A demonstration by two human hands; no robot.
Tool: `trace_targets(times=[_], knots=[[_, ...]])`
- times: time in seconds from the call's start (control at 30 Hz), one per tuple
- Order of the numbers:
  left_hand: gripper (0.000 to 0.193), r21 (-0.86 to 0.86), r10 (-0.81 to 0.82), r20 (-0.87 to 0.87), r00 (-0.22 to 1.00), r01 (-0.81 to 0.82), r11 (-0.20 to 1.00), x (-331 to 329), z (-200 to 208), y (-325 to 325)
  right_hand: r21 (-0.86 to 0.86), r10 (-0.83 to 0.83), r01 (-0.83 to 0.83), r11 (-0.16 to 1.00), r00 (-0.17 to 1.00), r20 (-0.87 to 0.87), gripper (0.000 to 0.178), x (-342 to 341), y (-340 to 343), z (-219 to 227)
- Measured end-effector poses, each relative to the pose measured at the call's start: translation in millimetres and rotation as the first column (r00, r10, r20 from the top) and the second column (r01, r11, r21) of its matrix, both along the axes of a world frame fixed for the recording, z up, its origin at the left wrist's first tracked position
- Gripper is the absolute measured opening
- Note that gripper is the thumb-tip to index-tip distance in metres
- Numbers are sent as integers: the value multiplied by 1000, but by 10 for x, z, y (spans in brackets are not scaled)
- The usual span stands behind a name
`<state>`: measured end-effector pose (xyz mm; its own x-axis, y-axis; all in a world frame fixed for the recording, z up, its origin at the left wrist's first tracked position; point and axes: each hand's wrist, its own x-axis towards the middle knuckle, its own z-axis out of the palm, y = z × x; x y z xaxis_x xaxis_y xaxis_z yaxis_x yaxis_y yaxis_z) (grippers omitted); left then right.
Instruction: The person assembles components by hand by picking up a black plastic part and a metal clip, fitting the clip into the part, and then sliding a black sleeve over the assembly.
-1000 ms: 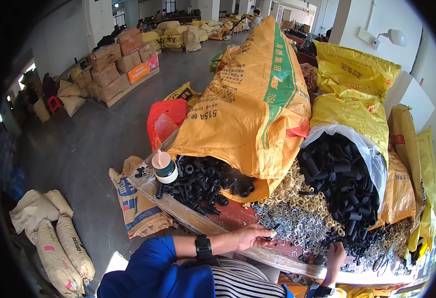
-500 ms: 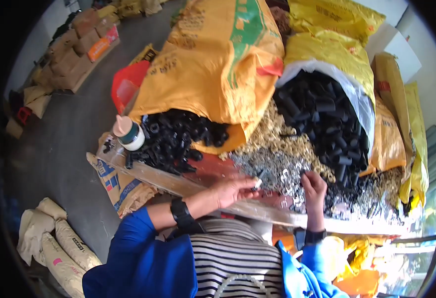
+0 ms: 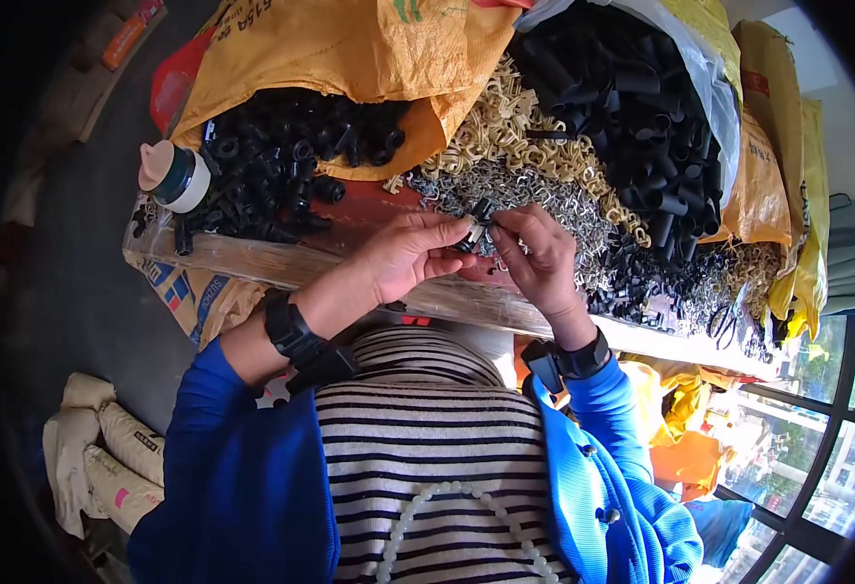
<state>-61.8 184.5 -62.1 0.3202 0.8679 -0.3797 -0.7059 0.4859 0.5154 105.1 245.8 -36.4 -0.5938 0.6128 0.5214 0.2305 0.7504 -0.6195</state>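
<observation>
Over the table's near edge, both hands meet at a small black part with a pale, light-coloured piece on it point(image 3: 475, 232). My left hand point(image 3: 410, 257) pinches it between thumb and fingers. From the other side, my right hand point(image 3: 541, 255) has its fingertips closed at the part's right end; whether they hold a separate small piece is hidden. Just beyond the hands lies a heap of small silvery metal clips point(image 3: 534, 190). Behind that is a pile of beige pieces point(image 3: 505, 122). Black fittings point(image 3: 272, 161) spill from an orange woven sack point(image 3: 320, 49) on the left.
Short black tubes point(image 3: 656, 127) fill a lined yellow sack at the back right. A lidded cup point(image 3: 176, 178) stands at the table's left end. Small black pieces point(image 3: 632, 297) and scissors point(image 3: 722, 326) lie at the right. Filled sacks point(image 3: 116, 448) rest on the floor.
My right hand has left the metal clips and come left to the part in my left hand. The view has tilted down, so the table sits higher in the picture.
</observation>
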Motion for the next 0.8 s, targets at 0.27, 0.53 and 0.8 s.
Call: trace_targets(times=[0.27, 0.53, 0.8], knots=[[20, -64, -53, 26, 998, 55, 996, -33, -41, -10, 469, 49, -115, 876, 987, 151, 26, 13, 68, 21], [20, -49, -68, 0, 998, 68, 996, -90, -60, -66, 520, 70, -188, 833, 969, 238, 31, -14, 18, 20], [19, -13, -52, -10, 999, 52, 999, -127, -104, -84, 350, 99, -175, 920, 969, 225, 33, -36, -55, -84]])
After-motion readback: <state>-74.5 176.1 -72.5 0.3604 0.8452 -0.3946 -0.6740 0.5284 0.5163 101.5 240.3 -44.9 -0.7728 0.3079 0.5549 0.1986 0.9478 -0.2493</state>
